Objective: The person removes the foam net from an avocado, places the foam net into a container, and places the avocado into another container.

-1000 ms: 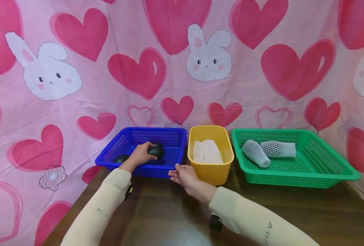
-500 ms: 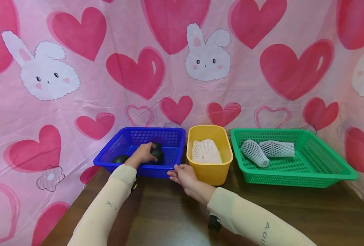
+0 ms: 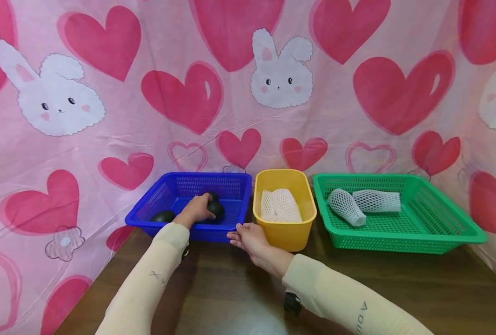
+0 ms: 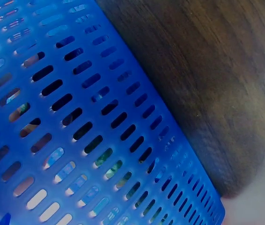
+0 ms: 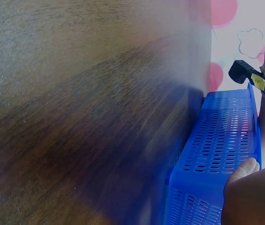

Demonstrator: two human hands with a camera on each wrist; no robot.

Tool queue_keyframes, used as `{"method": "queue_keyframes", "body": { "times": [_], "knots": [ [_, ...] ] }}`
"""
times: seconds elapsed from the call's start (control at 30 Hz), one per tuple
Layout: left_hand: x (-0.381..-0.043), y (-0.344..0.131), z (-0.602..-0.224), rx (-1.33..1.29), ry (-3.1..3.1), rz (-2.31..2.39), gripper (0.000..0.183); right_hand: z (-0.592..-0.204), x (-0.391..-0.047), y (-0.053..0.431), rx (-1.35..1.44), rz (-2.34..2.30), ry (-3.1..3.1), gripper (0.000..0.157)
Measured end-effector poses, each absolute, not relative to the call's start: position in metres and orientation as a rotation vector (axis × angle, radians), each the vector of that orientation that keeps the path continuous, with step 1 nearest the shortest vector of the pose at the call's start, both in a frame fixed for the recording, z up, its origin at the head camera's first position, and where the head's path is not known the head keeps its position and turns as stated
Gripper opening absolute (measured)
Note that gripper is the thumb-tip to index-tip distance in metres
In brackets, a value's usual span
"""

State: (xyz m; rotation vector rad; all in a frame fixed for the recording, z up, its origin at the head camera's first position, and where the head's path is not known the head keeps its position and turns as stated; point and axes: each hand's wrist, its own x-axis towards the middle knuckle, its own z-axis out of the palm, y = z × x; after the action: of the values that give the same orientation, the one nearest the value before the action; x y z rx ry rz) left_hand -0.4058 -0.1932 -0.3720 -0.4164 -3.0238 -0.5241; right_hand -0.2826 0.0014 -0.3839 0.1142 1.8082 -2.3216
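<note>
Several dark oval fruits that look like avocados lie in the blue basket (image 3: 231, 227). My left hand (image 3: 197, 208) reaches over the near rim and grips one avocado (image 3: 217, 211), its thumb along the near side. Another avocado (image 3: 213, 197) sits just behind, partly hidden by the fingers, and a third avocado (image 3: 163, 216) lies at the left end. At the basket's near right corner my right hand (image 3: 250, 239) pinches the rim, thumb on top. In the right wrist view the thumb (image 5: 246, 170) presses on that rim. The left wrist view shows only the perforated basket wall (image 4: 90, 108), no hand.
A yellow bin (image 3: 285, 235) holding white foam net sleeves (image 3: 285, 205) stands beside the blue basket. Farther right, a green basket (image 3: 398, 242) contains two net-wrapped items (image 3: 346, 207). The brown wooden table (image 3: 231, 288) meets a pink curtain (image 3: 231, 102) behind.
My left hand has shifted slightly to the right inside the blue basket, and the gripped avocado has moved a little that way. The right hand stays at the corner.
</note>
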Motion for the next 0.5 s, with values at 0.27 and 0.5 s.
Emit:
{"method": "queue_keyframes", "body": {
  "times": [0.27, 0.5],
  "knots": [
    [-0.4066, -0.1952, -0.3701, -0.405, -3.042, -0.415, 0.057, -0.3842, -0.282, 0.0027, 0.065, -2.343, 1.789, 0.027],
    [-0.4069, -0.1976, -0.3711, -0.413, -3.063, -0.364, 0.061, -0.3847, -0.2828, 0.003, 0.073, -2.325, 1.799, 0.026]
  ]
}}
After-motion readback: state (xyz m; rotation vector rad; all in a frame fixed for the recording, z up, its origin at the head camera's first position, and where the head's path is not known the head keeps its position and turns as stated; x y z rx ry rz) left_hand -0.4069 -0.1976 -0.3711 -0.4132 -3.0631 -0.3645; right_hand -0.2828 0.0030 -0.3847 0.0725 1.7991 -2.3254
